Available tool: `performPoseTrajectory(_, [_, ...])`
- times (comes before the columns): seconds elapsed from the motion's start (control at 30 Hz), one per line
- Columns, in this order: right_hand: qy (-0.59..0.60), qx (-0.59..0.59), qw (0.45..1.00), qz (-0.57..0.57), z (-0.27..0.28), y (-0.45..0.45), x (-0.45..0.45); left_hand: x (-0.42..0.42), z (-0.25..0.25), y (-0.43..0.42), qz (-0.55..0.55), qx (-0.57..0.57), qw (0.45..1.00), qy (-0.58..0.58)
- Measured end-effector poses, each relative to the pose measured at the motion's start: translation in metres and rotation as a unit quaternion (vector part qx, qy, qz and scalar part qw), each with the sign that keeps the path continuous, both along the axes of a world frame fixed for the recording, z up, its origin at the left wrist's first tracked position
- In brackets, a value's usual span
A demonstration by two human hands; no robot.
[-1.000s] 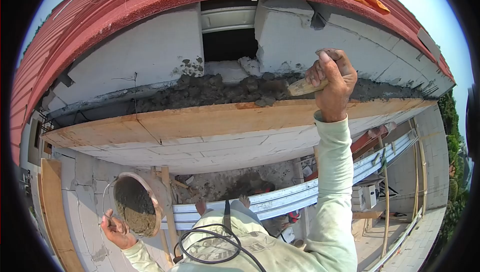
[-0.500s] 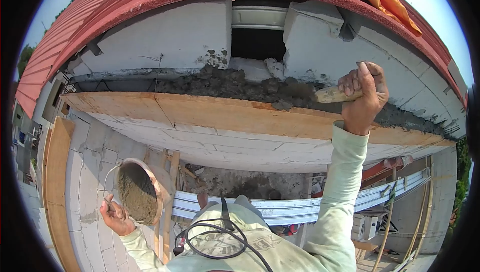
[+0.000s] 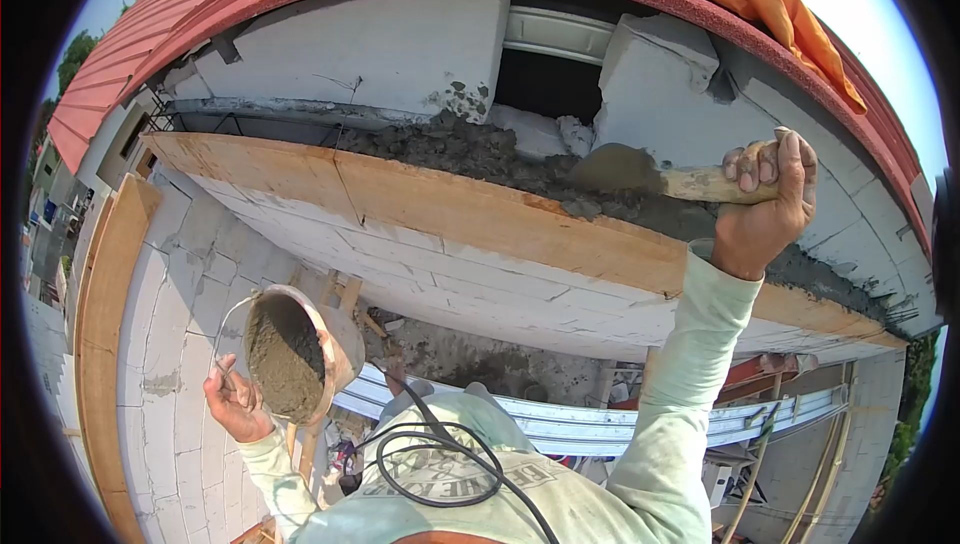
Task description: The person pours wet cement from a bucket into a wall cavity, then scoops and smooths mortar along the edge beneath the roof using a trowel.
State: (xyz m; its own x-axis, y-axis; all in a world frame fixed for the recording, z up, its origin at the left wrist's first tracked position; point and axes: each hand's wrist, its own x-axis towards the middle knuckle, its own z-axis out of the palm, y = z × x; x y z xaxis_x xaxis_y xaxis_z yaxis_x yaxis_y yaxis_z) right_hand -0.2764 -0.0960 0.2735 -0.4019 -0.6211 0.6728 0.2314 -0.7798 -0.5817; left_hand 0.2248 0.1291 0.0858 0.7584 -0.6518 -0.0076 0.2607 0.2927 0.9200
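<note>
Gripping the trowel (image 3: 625,172) in the right hand (image 3: 768,209), the bucket (image 3: 345,349) handle in the left hand (image 3: 238,399)

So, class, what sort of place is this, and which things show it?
Most likely a building site: a grey, wet-looking mix lies behind a wooden board along a bare block wall, and the left hand holds a bucket of similar mix.

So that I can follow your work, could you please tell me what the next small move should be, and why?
Probably the right hand should press the trowel down and draw it along the mortar, since the blade already lies against it, its surface is lumpy, and a clump overhangs the edge of the board.
</note>
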Motion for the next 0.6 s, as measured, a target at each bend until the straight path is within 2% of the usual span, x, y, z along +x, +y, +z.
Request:
performPoseTrajectory(0.03, [-0.014,-0.046,0.999,-0.006,0.013,0.005,-0.007,0.000,-0.002,0.000,-0.003,0.002,1.000,0.003])
performPoseTrajectory(0.13, [-0.034,-0.083,0.996,-0.010,0.031,0.032,-0.022,0.001,-0.006,-0.001,-0.013,0.005,1.000,-0.008])
performPoseTrajectory(0.3, [-0.054,-0.055,0.996,0.052,-0.011,0.048,-0.035,0.006,-0.008,-0.007,-0.021,-0.005,1.000,0.007])
performPoseTrajectory(0.37, [-0.135,-0.008,0.991,-0.005,-0.035,0.042,-0.034,0.004,-0.003,-0.011,-0.026,0.000,1.000,0.007])
performPoseTrajectory(0.4, [-0.170,0.002,0.985,0.003,-0.045,0.037,-0.039,0.004,0.000,-0.012,-0.032,0.003,0.999,0.007])
performPoseTrajectory(0.53, [-0.192,-0.010,0.981,0.007,-0.063,0.016,-0.058,0.011,0.000,-0.012,-0.038,-0.007,0.999,-0.007])
performPoseTrajectory(0.6, [-0.170,0.019,0.985,-0.036,-0.057,0.008,-0.053,0.010,0.004,-0.011,-0.017,0.007,1.000,0.003])
